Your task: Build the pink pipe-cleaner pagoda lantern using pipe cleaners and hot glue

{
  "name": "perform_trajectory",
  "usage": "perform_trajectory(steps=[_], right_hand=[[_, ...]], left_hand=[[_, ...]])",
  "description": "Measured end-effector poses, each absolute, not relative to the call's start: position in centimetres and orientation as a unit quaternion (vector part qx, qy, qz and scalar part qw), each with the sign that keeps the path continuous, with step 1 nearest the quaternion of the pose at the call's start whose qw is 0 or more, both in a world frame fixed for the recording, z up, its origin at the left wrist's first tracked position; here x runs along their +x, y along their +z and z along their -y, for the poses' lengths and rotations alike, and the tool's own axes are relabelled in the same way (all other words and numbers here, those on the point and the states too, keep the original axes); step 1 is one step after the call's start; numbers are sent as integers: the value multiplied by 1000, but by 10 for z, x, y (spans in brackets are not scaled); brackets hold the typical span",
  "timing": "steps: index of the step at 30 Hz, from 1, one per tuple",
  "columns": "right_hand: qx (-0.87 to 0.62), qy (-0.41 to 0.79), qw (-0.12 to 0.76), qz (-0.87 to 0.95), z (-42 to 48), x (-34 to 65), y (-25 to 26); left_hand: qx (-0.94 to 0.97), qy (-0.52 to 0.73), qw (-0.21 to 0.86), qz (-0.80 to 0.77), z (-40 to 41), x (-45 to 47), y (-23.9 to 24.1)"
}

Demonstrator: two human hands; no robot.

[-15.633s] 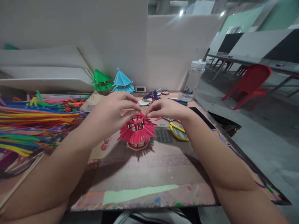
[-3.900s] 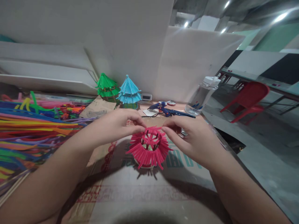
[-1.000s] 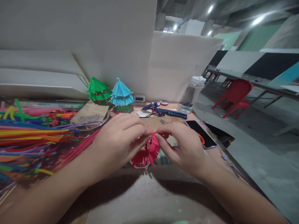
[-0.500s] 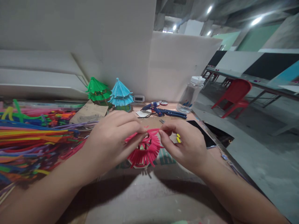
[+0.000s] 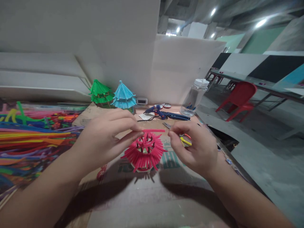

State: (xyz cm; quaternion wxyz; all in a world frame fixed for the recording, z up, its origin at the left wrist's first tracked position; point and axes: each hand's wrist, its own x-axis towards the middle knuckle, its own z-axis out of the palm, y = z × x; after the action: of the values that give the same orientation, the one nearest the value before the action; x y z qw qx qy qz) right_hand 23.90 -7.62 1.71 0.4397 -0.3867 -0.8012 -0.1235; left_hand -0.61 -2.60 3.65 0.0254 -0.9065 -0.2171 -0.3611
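My left hand (image 5: 111, 136) pinches one end of a short pink-red pipe cleaner (image 5: 155, 130), which points straight to the right. Below it a pink-red pipe-cleaner model (image 5: 146, 158) stands on the cardboard, with a fringe of short stems spread around an open frame. My right hand (image 5: 193, 145) is just past the free end of the pipe cleaner, thumb and forefinger brought together, with a small gap between them and that end. Nothing shows in its fingertips. Partly hidden behind this hand lie pliers or cutters with yellow and red handles (image 5: 186, 141).
Bundles of coloured pipe cleaners (image 5: 35, 145) fill the left side. At the back stand a green tiered model (image 5: 100, 91), a blue one (image 5: 123, 95), a small digital display (image 5: 142, 101), a glue gun (image 5: 156, 110), a dark-handled tool (image 5: 177, 116) and a clear bottle (image 5: 193, 98).
My right hand has let go of the pipe cleaner's right end and moved slightly right. My left hand still holds it, shifted a little left, so more of the pink-red model shows.
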Motion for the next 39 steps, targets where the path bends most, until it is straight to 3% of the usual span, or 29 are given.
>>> perform_trajectory(steps=[14,23,34,39], right_hand=[[-340,-119,383,851,71,233,4],[-348,-155,369,848,66,235,-4],[-370,-133,345,852,59,230,-14],[-377,-117,343,852,59,230,-14]], left_hand=[[-925,-310,-66,208,9,-10,34],[-927,-299,-50,220,2,-8,33],[-901,-254,-144,320,-16,-15,26],[-884,-192,-258,340,-23,-15,22]])
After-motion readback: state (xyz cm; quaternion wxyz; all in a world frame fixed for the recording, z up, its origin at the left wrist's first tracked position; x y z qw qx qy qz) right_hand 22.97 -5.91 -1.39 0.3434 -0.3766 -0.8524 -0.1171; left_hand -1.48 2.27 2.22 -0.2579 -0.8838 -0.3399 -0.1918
